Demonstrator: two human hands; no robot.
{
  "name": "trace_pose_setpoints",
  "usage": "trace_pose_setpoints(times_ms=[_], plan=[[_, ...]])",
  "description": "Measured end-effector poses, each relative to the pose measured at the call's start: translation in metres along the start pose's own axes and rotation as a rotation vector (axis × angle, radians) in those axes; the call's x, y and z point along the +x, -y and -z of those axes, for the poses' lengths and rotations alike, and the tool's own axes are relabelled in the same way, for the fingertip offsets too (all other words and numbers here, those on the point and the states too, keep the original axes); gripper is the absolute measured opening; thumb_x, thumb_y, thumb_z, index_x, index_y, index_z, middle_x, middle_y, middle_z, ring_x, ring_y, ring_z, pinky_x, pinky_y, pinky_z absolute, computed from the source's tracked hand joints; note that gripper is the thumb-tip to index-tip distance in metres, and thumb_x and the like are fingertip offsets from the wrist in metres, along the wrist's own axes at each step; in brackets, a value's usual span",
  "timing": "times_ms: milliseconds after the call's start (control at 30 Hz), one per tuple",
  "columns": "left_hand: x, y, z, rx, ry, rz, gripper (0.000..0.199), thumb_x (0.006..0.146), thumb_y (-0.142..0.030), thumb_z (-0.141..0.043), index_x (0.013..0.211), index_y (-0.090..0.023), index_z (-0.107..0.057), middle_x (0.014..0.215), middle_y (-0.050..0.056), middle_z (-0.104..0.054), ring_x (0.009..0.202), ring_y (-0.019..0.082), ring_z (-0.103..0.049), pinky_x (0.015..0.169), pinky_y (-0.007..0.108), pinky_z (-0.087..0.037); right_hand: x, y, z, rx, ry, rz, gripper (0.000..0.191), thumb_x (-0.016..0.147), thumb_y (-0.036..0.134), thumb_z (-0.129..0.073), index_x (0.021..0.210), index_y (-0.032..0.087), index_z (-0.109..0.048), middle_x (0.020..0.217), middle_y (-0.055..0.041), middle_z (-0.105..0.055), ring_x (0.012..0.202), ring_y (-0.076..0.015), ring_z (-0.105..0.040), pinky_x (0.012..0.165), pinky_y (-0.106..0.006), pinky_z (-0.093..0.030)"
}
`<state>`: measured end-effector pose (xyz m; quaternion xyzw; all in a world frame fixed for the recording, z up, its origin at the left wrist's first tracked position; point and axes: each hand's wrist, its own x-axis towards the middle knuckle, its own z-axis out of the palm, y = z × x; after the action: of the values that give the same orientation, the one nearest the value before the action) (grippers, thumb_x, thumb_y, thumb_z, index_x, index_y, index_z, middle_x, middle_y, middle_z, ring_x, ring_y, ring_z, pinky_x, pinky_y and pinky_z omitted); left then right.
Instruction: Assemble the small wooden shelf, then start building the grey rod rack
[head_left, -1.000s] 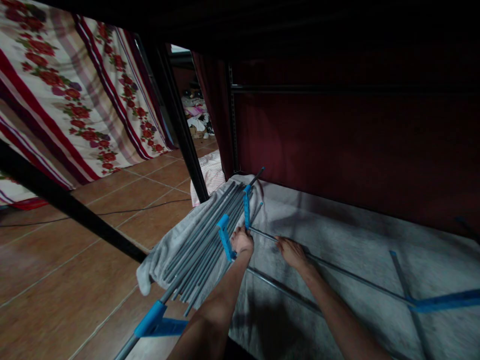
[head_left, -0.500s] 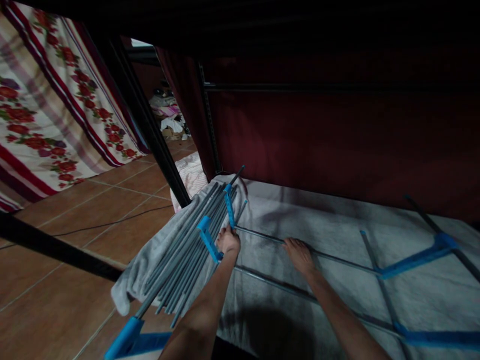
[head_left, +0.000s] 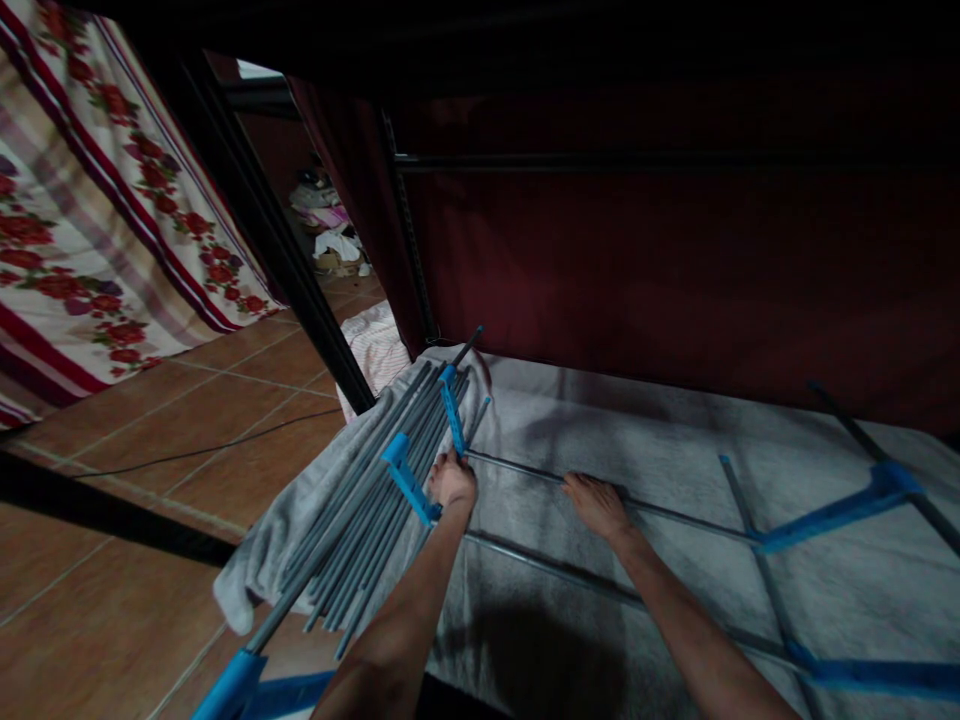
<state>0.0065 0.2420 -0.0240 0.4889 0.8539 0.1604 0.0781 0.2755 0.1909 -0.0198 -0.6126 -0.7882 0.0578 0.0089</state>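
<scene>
A frame of grey metal tubes joined by blue plastic brackets lies over the bed. My left hand point(head_left: 454, 482) is closed at the frame's left end, its fingers curled round a tube between the far blue bracket point(head_left: 452, 408) and the near blue bracket point(head_left: 409, 482). Its palm side and part of that tube are hidden. Further right, my right hand point(head_left: 598, 503) is wrapped over the far long tube point(head_left: 521, 467). The near long tube point(head_left: 555, 570) runs beneath both forearms. More blue brackets point(head_left: 825, 515) join crossing tubes at the right end.
Several loose grey tubes point(head_left: 375, 500) lie in a bundle on the grey blanket point(head_left: 600, 420), left of my hands. A black post point(head_left: 300, 265) and dark red curtain point(head_left: 637, 260) border the bed. Tiled floor point(head_left: 135, 540) with a cable point(head_left: 217, 452) lies left, beside a floral cloth point(head_left: 112, 200).
The view has shifted slightly. The frame's left-end brackets sit a little further left in the picture. Both hands keep their hold in nearly the same places.
</scene>
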Motion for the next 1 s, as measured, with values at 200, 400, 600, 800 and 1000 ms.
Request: trace_pose_setpoints(times_ms=[200, 400, 600, 800, 1000], plan=[[0.002, 0.002, -0.004, 0.001, -0.01, 0.0, 0.034, 0.089, -0.032, -0.046, 0.119, -0.026, -0.06, 0.121, 0.008, -0.06, 0.112, 0.027, -0.053, 0.088, 0.037, -0.04, 0.001, -0.001, 0.003, 0.036, 0.042, -0.016, 0.034, 0.1, 0.036, -0.027, 0.108, 0.024, -0.057, 0.108, -0.006, -0.068, 0.098, -0.0189, -0.064, 0.079, -0.029, -0.042], [0.004, 0.002, -0.006, -0.005, -0.02, -0.004, 0.034, 0.089, -0.033, -0.046, 0.119, -0.025, -0.06, 0.12, 0.009, -0.061, 0.11, 0.028, -0.054, 0.087, 0.038, -0.041, 0.001, -0.001, 0.006, 0.064, 0.065, -0.022, 0.035, 0.1, 0.037, -0.026, 0.109, 0.025, -0.058, 0.107, -0.005, -0.069, 0.098, -0.0181, -0.064, 0.08, -0.029, -0.041], [0.002, 0.001, -0.003, -0.012, -0.027, -0.013, 0.034, 0.089, -0.033, -0.046, 0.118, -0.025, -0.06, 0.12, 0.009, -0.06, 0.112, 0.028, -0.053, 0.087, 0.038, -0.041, 0.002, -0.001, 0.009, 0.077, 0.062, -0.024, 0.035, 0.1, 0.04, -0.026, 0.108, 0.026, -0.057, 0.106, -0.0028, -0.069, 0.098, -0.0177, -0.064, 0.08, -0.028, -0.04], [0.002, 0.001, -0.002, -0.011, -0.019, -0.02, 0.032, 0.089, -0.033, -0.045, 0.115, -0.025, -0.061, 0.118, 0.009, -0.061, 0.112, 0.029, -0.053, 0.086, 0.039, -0.041, 0.002, 0.0, 0.011, 0.085, 0.054, -0.039, 0.036, 0.1, 0.041, -0.026, 0.111, 0.026, -0.057, 0.108, -0.004, -0.068, 0.099, -0.0174, -0.062, 0.082, -0.028, -0.04], [0.003, 0.001, -0.003, -0.002, -0.012, -0.039, 0.031, 0.088, -0.035, -0.044, 0.113, -0.023, -0.06, 0.112, 0.01, -0.061, 0.11, 0.029, -0.054, 0.083, 0.039, -0.042, 0.0, 0.003, 0.01, 0.09, 0.021, -0.07, 0.037, 0.099, 0.041, -0.027, 0.109, 0.025, -0.058, 0.108, -0.0054, -0.067, 0.098, -0.0183, -0.062, 0.083, -0.031, -0.04]])
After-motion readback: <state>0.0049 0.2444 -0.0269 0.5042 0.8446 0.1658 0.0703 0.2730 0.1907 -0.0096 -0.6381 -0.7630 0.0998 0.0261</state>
